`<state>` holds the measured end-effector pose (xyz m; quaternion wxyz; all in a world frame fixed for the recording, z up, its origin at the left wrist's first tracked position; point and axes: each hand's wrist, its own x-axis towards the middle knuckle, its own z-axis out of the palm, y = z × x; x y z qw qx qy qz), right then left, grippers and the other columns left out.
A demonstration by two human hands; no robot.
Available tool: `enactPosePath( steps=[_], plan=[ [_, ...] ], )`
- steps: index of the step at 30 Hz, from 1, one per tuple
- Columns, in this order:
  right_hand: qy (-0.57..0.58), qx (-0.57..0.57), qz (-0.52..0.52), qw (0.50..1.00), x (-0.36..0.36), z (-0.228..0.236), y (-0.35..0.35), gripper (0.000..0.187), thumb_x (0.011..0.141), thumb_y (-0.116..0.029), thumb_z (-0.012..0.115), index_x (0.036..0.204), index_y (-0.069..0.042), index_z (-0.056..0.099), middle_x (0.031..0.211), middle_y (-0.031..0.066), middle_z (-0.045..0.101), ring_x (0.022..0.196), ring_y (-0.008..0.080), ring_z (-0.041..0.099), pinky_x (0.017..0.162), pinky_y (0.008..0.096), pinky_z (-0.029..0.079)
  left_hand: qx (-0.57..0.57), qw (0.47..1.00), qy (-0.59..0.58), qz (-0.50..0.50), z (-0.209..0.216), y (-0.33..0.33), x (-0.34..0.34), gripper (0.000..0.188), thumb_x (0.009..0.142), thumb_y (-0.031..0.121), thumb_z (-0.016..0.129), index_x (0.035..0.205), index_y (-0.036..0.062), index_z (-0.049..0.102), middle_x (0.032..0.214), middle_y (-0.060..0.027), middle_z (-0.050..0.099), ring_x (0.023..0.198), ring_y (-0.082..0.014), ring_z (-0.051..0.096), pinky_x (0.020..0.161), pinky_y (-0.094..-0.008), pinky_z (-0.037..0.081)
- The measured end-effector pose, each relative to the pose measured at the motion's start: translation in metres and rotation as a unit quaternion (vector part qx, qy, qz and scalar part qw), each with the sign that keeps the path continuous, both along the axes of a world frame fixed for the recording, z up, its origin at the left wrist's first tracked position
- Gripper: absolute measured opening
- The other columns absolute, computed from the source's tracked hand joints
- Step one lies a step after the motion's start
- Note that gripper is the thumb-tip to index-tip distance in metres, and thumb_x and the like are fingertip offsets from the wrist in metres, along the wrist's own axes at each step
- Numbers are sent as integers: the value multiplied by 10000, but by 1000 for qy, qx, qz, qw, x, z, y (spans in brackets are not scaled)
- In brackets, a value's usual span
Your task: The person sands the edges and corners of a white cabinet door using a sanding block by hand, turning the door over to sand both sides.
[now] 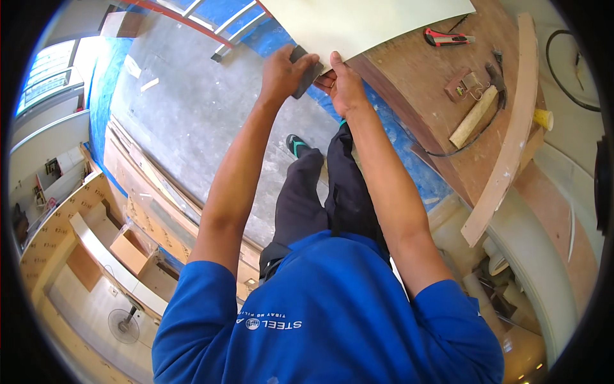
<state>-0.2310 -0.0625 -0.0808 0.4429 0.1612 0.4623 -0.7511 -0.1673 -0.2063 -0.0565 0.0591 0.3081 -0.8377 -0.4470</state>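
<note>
A white sheet (371, 29) lies on the wooden worktop, and its near corner sticks out past the worktop's edge. My left hand (279, 77) is closed around a dark grey block (308, 77), which looks like a sanding block, held against the sheet's left edge close to the corner. Just right of it, my right hand (348, 88) grips that corner, thumb on top and fingers curled underneath. The fingertips below the sheet are partly hidden.
On the brown worktop (416, 96) rest a red utility knife (448, 38), a hammer-like tool (496, 78), a pale wood piece (473, 118) and a cable. A long curved wooden strip (508, 141) borders its right side. A ladder (240, 29) lies beyond my left hand.
</note>
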Motion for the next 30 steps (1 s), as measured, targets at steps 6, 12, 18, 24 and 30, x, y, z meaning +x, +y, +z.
enactPosePath(
  steps=[6,12,18,24,30],
  plan=[
    [38,20,-8,999,-2,-15,-3,454,1066,-405,553,1306,-21,599,1151,111,695,957,228,681,903,416,540,-18,999,32,2,-13,24,9,438,844,386,821,959,-24,718,834,-233,724,747,-302,709,713,-431,540],
    [25,4,3,1000,-1,-13,-1,447,1070,-415,547,1287,-31,622,1138,70,695,984,182,656,883,391,516,6,999,30,24,-16,19,4,402,848,348,839,979,-16,730,869,-188,754,740,-211,709,680,-365,548],
    [7,0,9,1000,3,-3,0,416,1070,-418,549,1240,-51,643,1116,73,699,960,176,666,865,383,522,22,999,19,37,-8,13,-4,387,848,344,832,897,-18,706,798,-216,721,721,-290,711,680,-419,534],
    [30,27,-5,999,-3,-3,-4,407,1065,-414,561,1189,-34,636,1051,81,701,930,191,673,854,382,525,-9,999,14,43,-2,25,-9,394,855,338,821,862,-34,688,761,-225,702,668,-327,685,638,-417,520],
    [16,24,-16,999,-2,-9,0,402,1060,-416,570,1181,-38,631,995,71,689,886,189,656,837,369,506,40,995,6,93,-4,45,12,397,847,339,828,861,-30,683,757,-193,709,657,-244,667,632,-384,516]
  ],
)
